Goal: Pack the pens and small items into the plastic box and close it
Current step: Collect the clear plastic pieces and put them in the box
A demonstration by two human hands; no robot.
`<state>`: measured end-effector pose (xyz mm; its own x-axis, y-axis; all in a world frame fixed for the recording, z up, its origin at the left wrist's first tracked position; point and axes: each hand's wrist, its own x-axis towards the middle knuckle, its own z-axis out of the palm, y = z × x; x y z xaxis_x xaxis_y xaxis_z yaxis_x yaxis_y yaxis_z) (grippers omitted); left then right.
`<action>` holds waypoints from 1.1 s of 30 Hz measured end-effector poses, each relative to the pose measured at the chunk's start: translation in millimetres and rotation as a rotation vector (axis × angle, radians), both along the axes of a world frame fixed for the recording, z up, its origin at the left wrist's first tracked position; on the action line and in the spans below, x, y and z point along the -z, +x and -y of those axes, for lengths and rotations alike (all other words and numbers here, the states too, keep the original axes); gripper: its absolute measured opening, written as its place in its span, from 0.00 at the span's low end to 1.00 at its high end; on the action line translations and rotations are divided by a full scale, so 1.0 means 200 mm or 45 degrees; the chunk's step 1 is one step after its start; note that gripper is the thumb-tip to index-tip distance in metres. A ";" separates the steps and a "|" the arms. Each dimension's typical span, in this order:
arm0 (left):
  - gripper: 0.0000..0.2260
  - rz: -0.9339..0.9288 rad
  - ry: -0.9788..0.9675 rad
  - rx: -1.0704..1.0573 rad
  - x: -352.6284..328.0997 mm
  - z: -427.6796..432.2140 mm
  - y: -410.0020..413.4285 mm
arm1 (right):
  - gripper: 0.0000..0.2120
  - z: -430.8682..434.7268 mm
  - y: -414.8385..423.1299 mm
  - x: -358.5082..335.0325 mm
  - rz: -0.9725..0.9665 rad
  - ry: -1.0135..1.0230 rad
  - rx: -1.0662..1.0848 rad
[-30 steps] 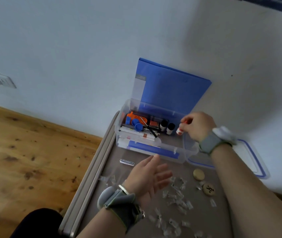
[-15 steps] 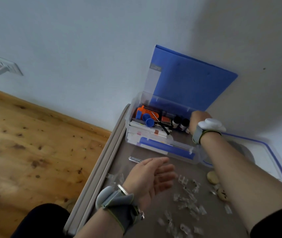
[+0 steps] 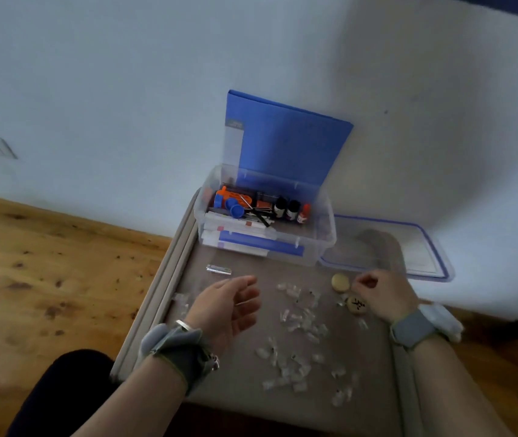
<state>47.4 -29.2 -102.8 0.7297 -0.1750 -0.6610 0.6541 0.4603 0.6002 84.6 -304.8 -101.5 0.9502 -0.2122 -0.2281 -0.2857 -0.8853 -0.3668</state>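
Clear plastic bits litter the table. Above them the left hand hovers, fingers relaxed, empty. The right hand has its fingers curled, though whether it pinches anything cannot be told. It sits just right of a marked wooden disc and a plain disc. The open box lies beyond, to their left.

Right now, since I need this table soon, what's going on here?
A person is packing a clear plastic box, open and part filled, its lid lying beside it. The right hand, fingers curled, is at two round wooden pieces on the table; the left hand hovers open. Many small clear bits lie scattered on the table.
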 end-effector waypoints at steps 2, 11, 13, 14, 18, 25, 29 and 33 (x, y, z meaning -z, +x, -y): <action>0.02 -0.020 -0.001 0.033 -0.01 0.06 -0.03 | 0.04 0.06 -0.02 0.10 0.032 -0.170 0.039; 0.03 -0.022 -0.014 0.084 0.00 0.20 -0.09 | 0.10 0.02 0.00 0.15 -0.066 -0.583 -0.158; 0.03 -0.029 -0.013 0.091 0.00 0.21 -0.09 | 0.13 -0.01 -0.01 0.15 -0.043 -0.721 -0.220; 0.03 -0.028 -0.014 0.091 0.00 0.21 -0.09 | 0.13 -0.01 -0.01 0.15 -0.032 -0.735 -0.235; 0.03 -0.018 -0.034 0.086 0.01 0.21 -0.10 | 0.08 -0.01 0.01 0.14 -0.067 -0.612 -0.272; 0.03 -0.007 -0.073 0.086 0.01 0.21 -0.10 | 0.08 -0.09 0.10 0.10 0.133 -0.333 -0.166; 0.04 -0.006 -0.086 0.082 0.02 0.18 -0.12 | 0.05 -0.18 0.13 0.19 0.093 -0.357 -0.128; 0.04 -0.019 -0.070 0.071 0.03 0.15 -0.12 | 0.06 -0.17 0.13 0.26 0.095 -0.400 -0.100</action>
